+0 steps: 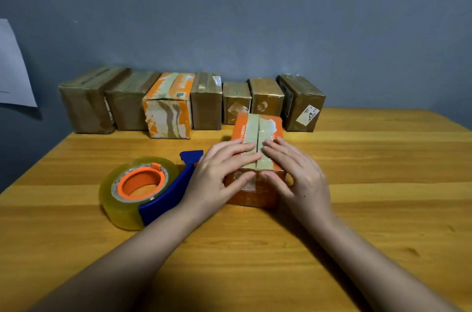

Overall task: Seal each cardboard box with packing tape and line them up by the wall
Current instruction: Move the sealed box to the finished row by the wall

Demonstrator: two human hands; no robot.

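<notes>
An orange cardboard box (259, 130) lies in the middle of the wooden table (383, 184), its two top flaps meeting along a centre seam. My left hand (219, 174) rests flat on the left flap, with its thumb down the near face. My right hand (296, 174) presses the right flap with straight fingers. Just left of the box lies a blue tape dispenser (168, 194) carrying a clear tape roll (127, 194) on an orange hub. Several taped boxes (178, 105) stand in a row against the blue-grey wall.
The row of boxes runs from a large brown box (86, 102) at the left to a labelled brown box (302, 105) at the right. A white sheet of paper (12, 69) hangs on the wall at far left. Bare tabletop lies right of the row.
</notes>
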